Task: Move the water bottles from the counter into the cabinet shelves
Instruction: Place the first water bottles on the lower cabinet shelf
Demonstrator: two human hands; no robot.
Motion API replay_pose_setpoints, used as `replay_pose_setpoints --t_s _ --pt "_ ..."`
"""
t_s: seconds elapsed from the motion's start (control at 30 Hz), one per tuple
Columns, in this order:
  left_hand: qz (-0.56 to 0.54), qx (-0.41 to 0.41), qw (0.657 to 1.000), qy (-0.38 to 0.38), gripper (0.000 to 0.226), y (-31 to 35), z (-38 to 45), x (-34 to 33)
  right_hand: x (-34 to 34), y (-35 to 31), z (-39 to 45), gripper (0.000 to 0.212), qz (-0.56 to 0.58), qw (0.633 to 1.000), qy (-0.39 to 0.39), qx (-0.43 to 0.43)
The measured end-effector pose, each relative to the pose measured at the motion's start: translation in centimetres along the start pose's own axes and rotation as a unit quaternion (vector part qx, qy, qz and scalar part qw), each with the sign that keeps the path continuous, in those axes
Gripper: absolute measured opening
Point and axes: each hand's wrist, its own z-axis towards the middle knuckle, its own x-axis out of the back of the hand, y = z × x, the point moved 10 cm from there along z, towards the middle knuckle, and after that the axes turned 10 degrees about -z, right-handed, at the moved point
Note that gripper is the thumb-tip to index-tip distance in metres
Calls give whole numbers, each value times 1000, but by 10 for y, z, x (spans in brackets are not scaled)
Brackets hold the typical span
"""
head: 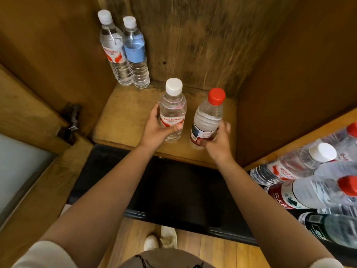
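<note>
Left hand [154,130] wrapped round the lower body of a white-capped bottle [172,111], thumb across the red-and-white label, fingers behind; bottle upright, base at or just above the wooden shelf [123,117], contact not clear. Right hand [218,140] clasped round the bottom of a red-capped bottle [209,117], fingers curled over the label, bottle tilted slightly with its cap leaning away to the right; base close to the shelf's front edge, touching or not cannot be told. Just beside each other, the two held bottles, a narrow gap between them, the white-capped one left of the red-capped one. Beyond the left grip, up and to its left, in the back left corner of the cabinet [289,74]: two more upright bottles touching side by side, a red-labelled bottle [114,53] against the side wall and a blue-labelled bottle [136,55] to its right, both white-capped. Right of the right grip and nearer the body, past the cabinet's side wall: a cluster of counter bottles [309,182], blurred, white and red caps among them, one dark-labelled. Below both forearms, a black counter surface [173,190]; lower still, a wooden floor [212,250] and pale shoes [162,240].
</note>
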Motion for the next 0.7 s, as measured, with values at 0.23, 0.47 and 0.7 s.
replay_pose_setpoints --t_s 0.23,0.47,0.7 --pt "50 24 995 84 75 -28 -15 2 -3 10 -5 85 18 999 27 -30" --pt "93 -1 983 160 84 -38 -13 4 -18 21 -10 92 -39 999 -10 -17" --pt "76 -64 986 132 79 -37 13 3 -24 31 0 77 -51 998 40 -15"
